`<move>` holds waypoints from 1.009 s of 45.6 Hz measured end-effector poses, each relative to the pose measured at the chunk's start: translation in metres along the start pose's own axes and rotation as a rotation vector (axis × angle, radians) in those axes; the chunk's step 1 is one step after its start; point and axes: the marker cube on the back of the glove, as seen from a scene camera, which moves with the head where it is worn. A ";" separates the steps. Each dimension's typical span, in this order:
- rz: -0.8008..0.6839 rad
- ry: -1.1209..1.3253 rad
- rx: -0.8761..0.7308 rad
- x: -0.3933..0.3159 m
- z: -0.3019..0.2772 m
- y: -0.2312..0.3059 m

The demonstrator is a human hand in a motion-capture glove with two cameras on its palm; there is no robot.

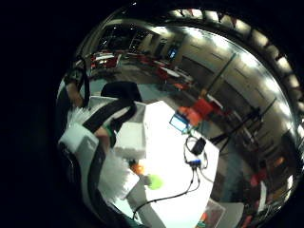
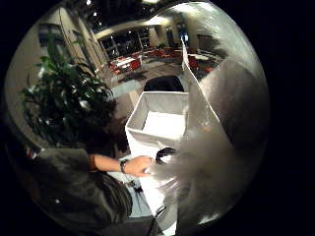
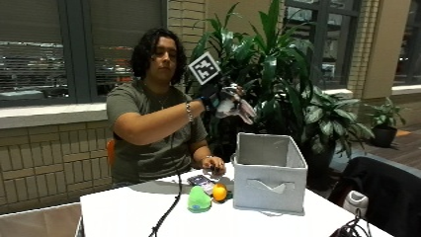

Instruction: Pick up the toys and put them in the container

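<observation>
One white fluffy plush toy (image 3: 235, 108) is held aloft in the gloved right hand (image 3: 220, 97), whose fingers are curled around it; the toy hangs from the hand above and slightly behind the grey fabric storage cube with a cut-out handle (image 3: 268, 174), well clear of its rim. The right arm is raised with the elbow bent, so that the hand sits at about head height in front of the large green potted plant (image 3: 276, 59). The storage cube stands on the white worktop (image 3: 118, 212), open at the top. Just beside the cube's near wall lie three further items: a light green soft toy (image 3: 198, 199), a small orange ball (image 3: 220, 192) touching or nearly touching it, and a dark, partly hidden object (image 3: 199, 180) under the bare left hand (image 3: 214, 167), which rests on the worktop; what that object is cannot be told. A black cable (image 3: 170, 207) trails across the worktop toward its front edge. In the thumb side palm view the white fur of the toy (image 2: 197, 172) fills the space next to the palm, with the cube's open interior (image 2: 162, 123) beyond it and the bare hand (image 2: 139, 166) at the cube's outer wall. In the little finger side palm view the fur (image 1: 114, 175) again lies close against the palm, and the cube (image 1: 132, 137), the orange ball (image 1: 137, 168) and the green toy (image 1: 154, 181) appear on the worktop (image 1: 175, 190).
</observation>
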 end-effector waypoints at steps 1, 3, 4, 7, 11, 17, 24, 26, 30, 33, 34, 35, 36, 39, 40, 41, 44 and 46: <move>0.013 -0.058 -0.021 -0.011 0.003 -0.011; 0.044 -0.160 -0.067 -0.028 0.011 -0.030; 0.061 -0.179 -0.098 -0.032 0.017 -0.037; 0.109 -0.108 -0.249 -0.027 0.043 -0.052; 0.092 -0.029 -0.437 -0.002 0.068 -0.050; 0.040 -0.100 -0.479 0.029 0.065 -0.014; 0.270 0.215 -0.471 0.100 0.076 0.065; 0.311 0.194 -0.453 0.109 0.079 0.096; 0.422 0.105 -0.456 0.116 0.094 0.150; 0.516 0.061 -0.509 0.122 0.112 0.191; 0.549 0.054 -0.533 0.124 0.119 0.204; 0.582 0.046 -0.558 0.126 0.126 0.218; 0.613 0.038 -0.580 0.128 0.134 0.230; 0.684 -0.001 -0.616 0.128 0.153 0.259; 0.699 -0.018 -0.620 0.128 0.158 0.266; 0.710 -0.035 -0.619 0.127 0.162 0.271; 0.718 -0.081 -0.600 0.126 0.174 0.278; 0.707 -0.105 -0.582 0.124 0.180 0.279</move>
